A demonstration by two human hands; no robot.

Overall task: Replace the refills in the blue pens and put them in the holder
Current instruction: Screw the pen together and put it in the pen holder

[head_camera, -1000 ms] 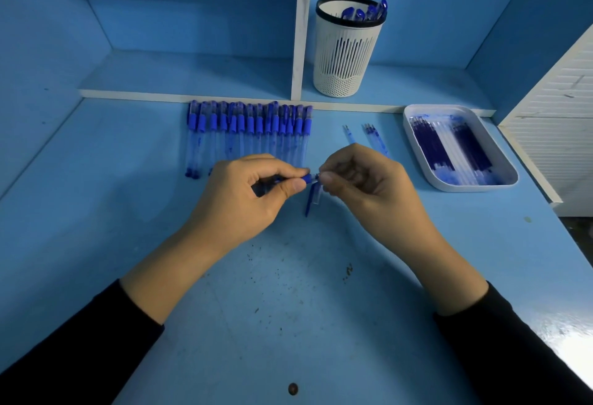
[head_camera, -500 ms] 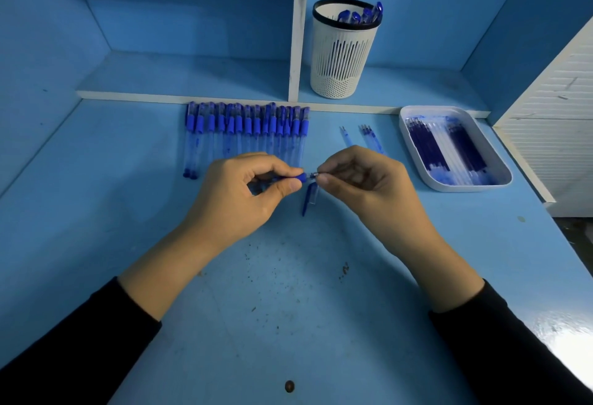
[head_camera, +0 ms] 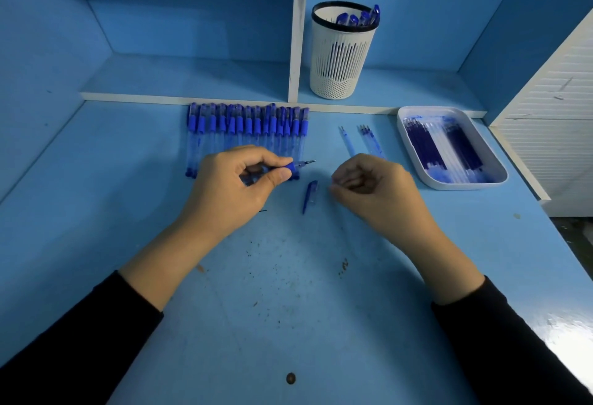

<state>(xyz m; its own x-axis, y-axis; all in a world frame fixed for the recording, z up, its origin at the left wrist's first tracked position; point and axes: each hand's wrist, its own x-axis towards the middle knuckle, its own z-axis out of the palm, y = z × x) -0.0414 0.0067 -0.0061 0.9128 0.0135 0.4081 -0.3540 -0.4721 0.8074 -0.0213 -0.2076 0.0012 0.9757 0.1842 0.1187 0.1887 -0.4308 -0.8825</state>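
Note:
My left hand grips a blue pen by its blue grip, the metal tip pointing right. My right hand hovers just right of it with fingers curled, and I see nothing in it. A pen cap lies on the desk between my hands. Behind my left hand, several blue pens lie in a row. On the back shelf stands the white holder with a few pens in it.
A white tray at the right holds several refills. Loose refills lie on the blue desk left of the tray. A white divider stands left of the holder. A white slatted panel is at the far right.
My right hand has let go of the pen tip and pulled away to the right. The left hand still holds the pen, its tip now exposed.

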